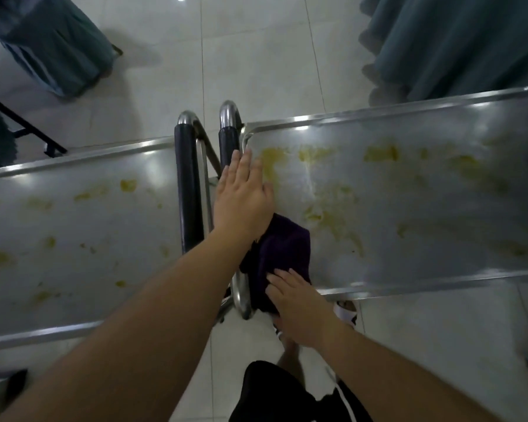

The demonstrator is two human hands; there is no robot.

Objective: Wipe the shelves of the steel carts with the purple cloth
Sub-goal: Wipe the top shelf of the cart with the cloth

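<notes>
Two steel carts stand handle to handle. The right cart's top shelf (409,208) and the left cart's top shelf (73,233) both carry yellow smears. A dark purple cloth (282,248) lies bunched at the near left corner of the right shelf, partly hanging over the edge. My left hand (241,196) lies flat with straight fingers at the left end of the right shelf, next to the cart handle. My right hand (296,303) rests on the near part of the cloth with its fingers laid over it.
Black-gripped handle bars (189,184) of both carts meet in the middle. Teal draped tables stand at the far left (58,47) and far right (454,41). A black folding frame (22,126) stands on the white tiled floor. My legs and feet are below.
</notes>
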